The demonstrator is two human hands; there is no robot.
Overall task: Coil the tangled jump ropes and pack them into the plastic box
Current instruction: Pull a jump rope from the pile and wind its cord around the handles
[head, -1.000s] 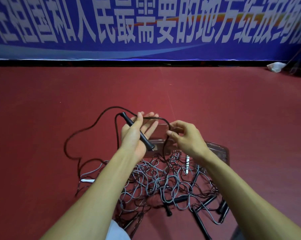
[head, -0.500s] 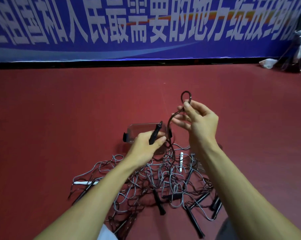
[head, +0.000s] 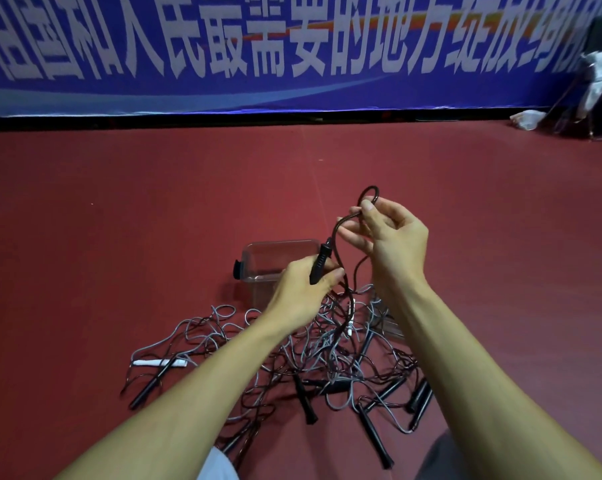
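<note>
The left hand (head: 303, 292) gripped a black handle (head: 322, 263), fingers curled round it, just in front of the clear plastic box (head: 268, 261) standing on the red floor (head: 119, 220). The right hand (head: 393, 244), raised higher, pinched the dark rope (head: 368, 187) into a small loop. Below both lay the tangled jump ropes (head: 327, 348) (grey and dark cords, black handles, one white handle (head: 161, 363)). Behind, a blue banner (head: 292, 46) carried white characters cropped at the top, among them "人民最需要的地方".
</note>
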